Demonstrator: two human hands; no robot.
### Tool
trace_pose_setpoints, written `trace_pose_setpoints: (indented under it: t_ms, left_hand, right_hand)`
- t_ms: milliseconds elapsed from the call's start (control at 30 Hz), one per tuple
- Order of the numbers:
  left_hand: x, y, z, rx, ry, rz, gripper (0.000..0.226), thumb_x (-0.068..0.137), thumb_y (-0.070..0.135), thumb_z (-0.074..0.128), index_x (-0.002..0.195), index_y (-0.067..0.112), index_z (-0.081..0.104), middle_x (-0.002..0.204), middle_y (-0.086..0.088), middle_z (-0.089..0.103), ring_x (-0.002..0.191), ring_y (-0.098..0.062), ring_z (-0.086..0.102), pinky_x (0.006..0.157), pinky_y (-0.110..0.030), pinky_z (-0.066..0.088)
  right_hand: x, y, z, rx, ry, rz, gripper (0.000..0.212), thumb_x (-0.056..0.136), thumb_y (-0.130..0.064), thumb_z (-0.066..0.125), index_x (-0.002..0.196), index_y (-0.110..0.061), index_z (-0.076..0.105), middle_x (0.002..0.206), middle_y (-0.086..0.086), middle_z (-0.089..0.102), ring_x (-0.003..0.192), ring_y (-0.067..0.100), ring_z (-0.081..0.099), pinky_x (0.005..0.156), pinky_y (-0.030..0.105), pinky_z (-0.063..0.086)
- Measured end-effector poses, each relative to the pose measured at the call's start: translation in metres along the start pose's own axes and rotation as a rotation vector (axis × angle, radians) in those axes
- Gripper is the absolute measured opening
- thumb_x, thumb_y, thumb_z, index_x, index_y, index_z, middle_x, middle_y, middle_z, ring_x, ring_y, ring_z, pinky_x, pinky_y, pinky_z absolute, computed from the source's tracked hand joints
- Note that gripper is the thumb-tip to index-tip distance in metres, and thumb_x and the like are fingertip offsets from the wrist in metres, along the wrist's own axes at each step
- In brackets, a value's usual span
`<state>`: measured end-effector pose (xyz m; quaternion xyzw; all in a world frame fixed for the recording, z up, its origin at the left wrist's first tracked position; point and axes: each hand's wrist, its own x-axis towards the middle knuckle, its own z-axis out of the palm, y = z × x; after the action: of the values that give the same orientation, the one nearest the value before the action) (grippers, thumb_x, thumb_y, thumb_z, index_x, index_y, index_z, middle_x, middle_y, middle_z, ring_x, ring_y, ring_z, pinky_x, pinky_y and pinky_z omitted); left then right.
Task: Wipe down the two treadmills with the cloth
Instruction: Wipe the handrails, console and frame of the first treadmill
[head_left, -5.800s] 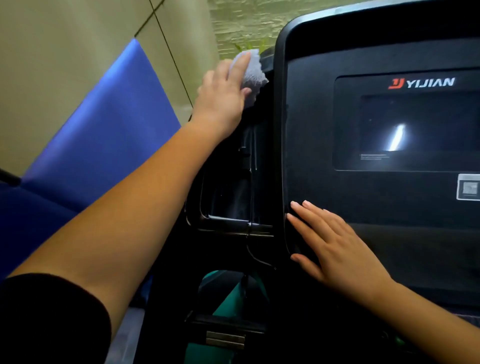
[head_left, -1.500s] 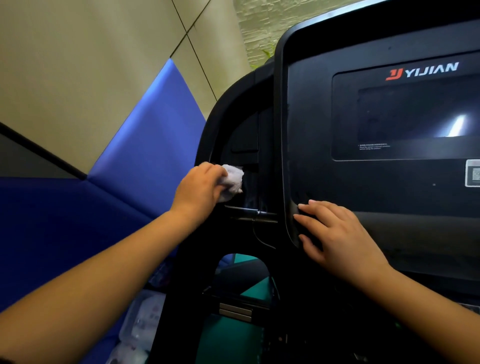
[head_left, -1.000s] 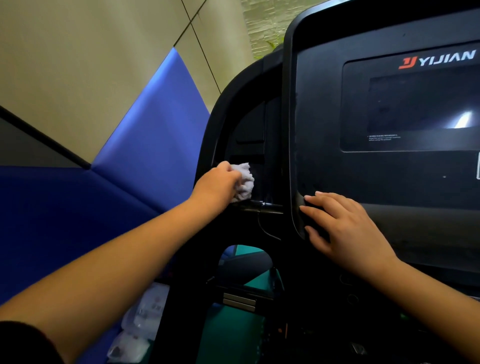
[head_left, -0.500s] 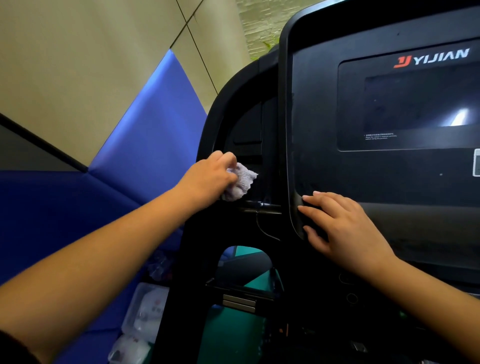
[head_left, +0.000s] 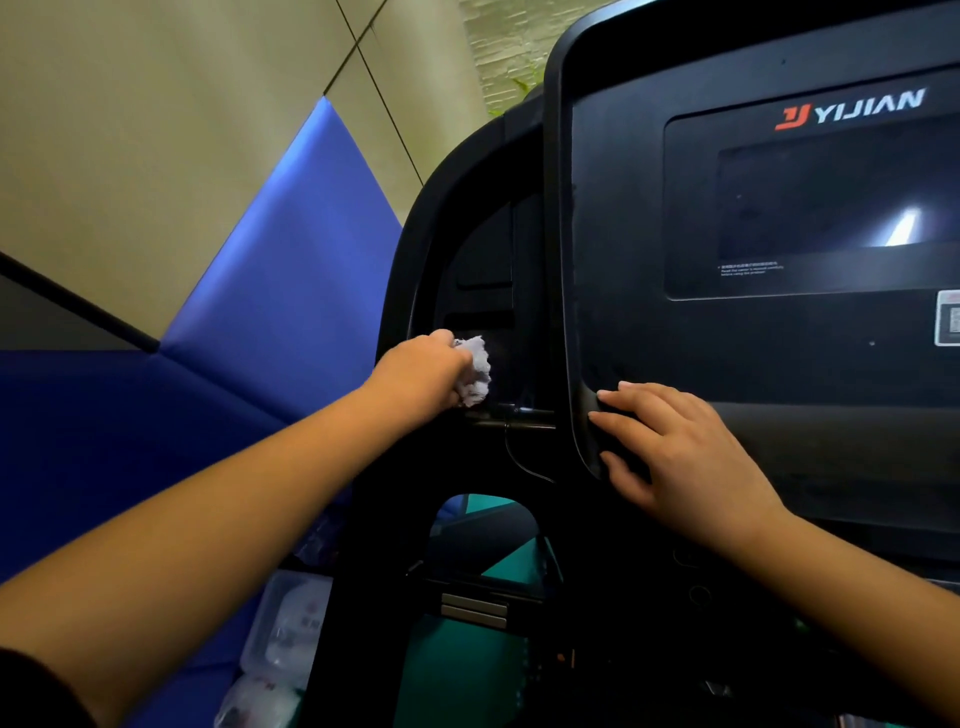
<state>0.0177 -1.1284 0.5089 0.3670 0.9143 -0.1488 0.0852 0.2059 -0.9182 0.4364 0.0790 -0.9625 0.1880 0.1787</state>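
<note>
A crumpled pale cloth, bunched in my left hand, presses against the dark recessed side panel of the treadmill. It sits just left of the console and right above a thin horizontal bar. That hand is curled tight round the wad, its back toward the camera, so only the cloth's ragged right edge shows past it.

The cloth looks light, soft and limp. I judge it will fold and slip unless gathered into the palm as here, with a loose face left free to drag over the plastic. The casing looks stiff, smooth and fixed, so it should take firm pressure. The recess has ledges, though, and a thin cable hangs below the bar where the cloth could snag.

My right hand lies flat on the console's lower left corner, fingers straight and spread over its raised rim, holding nothing. Above it the dark screen carries a streak of reflected light. Blue padded wall panels stand to the left, with clear plastic packs below them. Only one treadmill is in view.
</note>
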Motion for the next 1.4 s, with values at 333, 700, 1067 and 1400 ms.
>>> trace_pose_setpoints:
  t_ms: [333,700,1067,1400]
  left_hand:
    - [0.010,0.020,-0.011,-0.132,-0.074,-0.073,0.023,0.083,0.027,0.067,0.103,0.019,0.066,0.104,-0.004,0.059,0.093,-0.026,0.061,0.074,-0.033,0.049]
    - [0.014,0.019,-0.012,-0.120,-0.072,-0.098,0.021,0.080,0.028,0.067,0.099,0.019,0.068,0.099,-0.004,0.062,0.090,-0.027,0.062,0.076,-0.036,0.053]
    - [0.006,0.051,-0.003,-0.537,0.059,-0.215,0.035,0.064,0.037,0.085,0.075,0.027,0.053,0.095,0.002,0.052,0.089,-0.016,0.052,0.078,-0.031,0.046]
    - [0.003,0.038,-0.008,-0.698,0.019,-0.258,0.028,0.065,0.036,0.085,0.064,0.028,0.058,0.079,0.003,0.064,0.083,-0.014,0.062,0.074,-0.027,0.049]
  right_hand:
    - [0.000,0.000,-0.001,-0.001,0.013,0.003,0.039,0.082,-0.029,0.065,0.118,-0.016,0.067,0.125,0.002,0.061,0.122,0.024,0.054,0.095,0.040,0.047]
    - [0.000,0.001,0.000,0.008,0.010,-0.002,0.038,0.082,-0.029,0.066,0.117,-0.015,0.067,0.125,0.002,0.061,0.122,0.023,0.054,0.094,0.042,0.048]
    - [0.000,0.001,-0.002,0.006,0.001,0.003,0.037,0.082,-0.030,0.064,0.116,-0.016,0.067,0.125,0.002,0.062,0.122,0.023,0.054,0.095,0.038,0.045]
    - [0.000,0.001,0.000,0.009,0.006,0.005,0.036,0.083,-0.030,0.064,0.115,-0.017,0.067,0.124,0.002,0.061,0.121,0.022,0.054,0.094,0.038,0.046]
